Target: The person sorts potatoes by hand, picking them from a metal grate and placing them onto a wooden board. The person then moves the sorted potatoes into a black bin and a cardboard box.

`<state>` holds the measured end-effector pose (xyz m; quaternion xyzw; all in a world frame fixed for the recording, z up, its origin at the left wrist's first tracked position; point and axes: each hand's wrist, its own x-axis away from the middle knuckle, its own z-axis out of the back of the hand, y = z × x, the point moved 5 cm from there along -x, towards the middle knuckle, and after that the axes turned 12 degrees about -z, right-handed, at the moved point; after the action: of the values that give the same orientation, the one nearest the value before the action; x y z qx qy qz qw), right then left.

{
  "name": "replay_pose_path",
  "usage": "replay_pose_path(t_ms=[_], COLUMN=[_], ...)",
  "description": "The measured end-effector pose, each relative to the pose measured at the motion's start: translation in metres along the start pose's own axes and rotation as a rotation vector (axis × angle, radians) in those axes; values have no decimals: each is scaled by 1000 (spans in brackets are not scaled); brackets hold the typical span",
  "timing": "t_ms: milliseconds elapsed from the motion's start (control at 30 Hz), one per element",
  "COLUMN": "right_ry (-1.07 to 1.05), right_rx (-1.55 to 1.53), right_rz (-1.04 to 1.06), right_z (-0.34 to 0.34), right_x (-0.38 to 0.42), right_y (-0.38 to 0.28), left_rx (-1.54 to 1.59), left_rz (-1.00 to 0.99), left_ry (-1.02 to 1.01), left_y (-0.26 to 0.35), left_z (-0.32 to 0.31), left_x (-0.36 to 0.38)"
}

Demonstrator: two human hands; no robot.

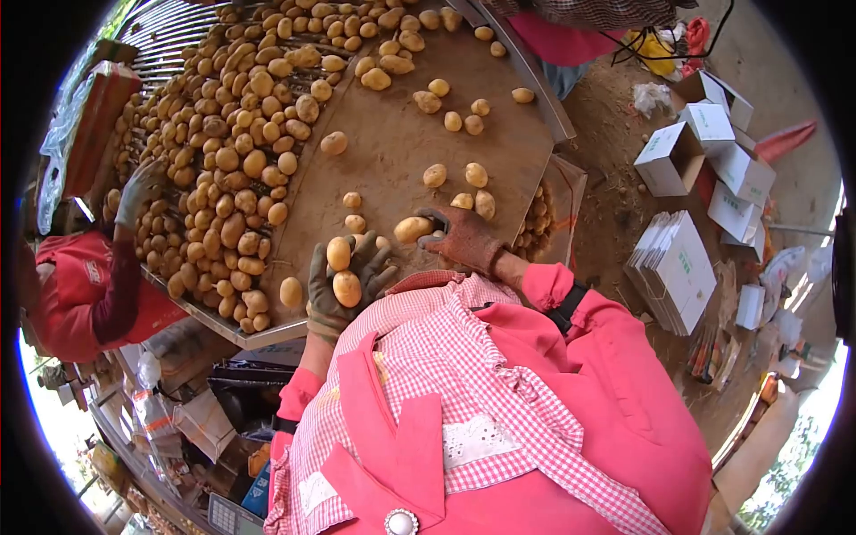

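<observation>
My left hand (328, 303), in a dark grey-green work glove, is palm up near the table's front edge. Two potatoes rest in it: an upper potato (339, 253) and a lower potato (347, 288), with the fingers curved around them. A brownish, dirt-covered glove is on my right hand (465, 241), whose thumb and fingers close on the end of an oblong potato (413, 229) just above the tabletop. Between the hands, a small potato (382, 242) is partly hidden by the left fingers. Two small potatoes (354, 223) lie just beyond the left hand.
A large heap of potatoes (232, 160) covers the slatted left side of the sorting table (392, 134). More potatoes sit in a bin (538, 223) at the right edge. A co-worker's gloved hand (141, 187) touches the heap. White cartons (673, 272) stand on the floor at right.
</observation>
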<state>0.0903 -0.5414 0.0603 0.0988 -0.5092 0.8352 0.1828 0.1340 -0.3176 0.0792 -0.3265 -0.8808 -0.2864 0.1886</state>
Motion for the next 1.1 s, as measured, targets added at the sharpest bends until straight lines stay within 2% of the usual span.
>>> replay_pose_path(t_ms=[67,133,167,200,233,267,300,333,400,433,533,667,733,800,867,933,967,1000,1067,1100], right_ry=[-78,-272,-217,-226,-94,39,116,193,322,294,155,181,120,50,-28,-155,-260,-265,-360,-358], right_rx=[-19,71,90,98,26,-46,34,114,328,331,260,131,-7,-4,9,71,220,225,566,570], right_rz=[65,54,204,206,96,-16,-158,-299,-311,-298,-386,-385,-174,-182,-175,-53,113,110,416,419], right_z=[2,-6,-6,3,25,48,69,90,114,111,85,39,21,20,19,18,16,11,-17,-28], right_x=[5,12,8,4,-4,-10,-18,-23,-23,-23,-26,-44,-64,-63,-62,-44,-31,-20,2,0], right_y=[-30,-55,-49,-47,-39,-28,-9,13,43,59,81,53,34,11,1,2,-6,-10,-30,-32], left_rx=[89,72,73,77,89,224,358,365,224,360,513,566,549,529,547,519,525,516,511,511], left_rz=[26,7,6,2,-6,36,79,72,-181,-107,-118,-136,-122,-70,-105,-117,-122,-115,-104,-99], left_ry=[-92,-107,-74,-39,-36,-121,-206,-200,18,-136,-149,-278,-298,-320,-325,-355,-352,-356,-365,-354], left_y=[-6,-4,-3,-2,0,3,5,7,21,29,45,54,55,54,55,56,57,57,53,53], left_z=[-9,-7,-3,-2,2,5,7,12,40,49,62,82,84,83,86,89,91,89,87,87], left_x=[0,-6,-5,-4,-4,-4,-3,-2,0,4,18,17,11,8,8,9,9,10,11,11])
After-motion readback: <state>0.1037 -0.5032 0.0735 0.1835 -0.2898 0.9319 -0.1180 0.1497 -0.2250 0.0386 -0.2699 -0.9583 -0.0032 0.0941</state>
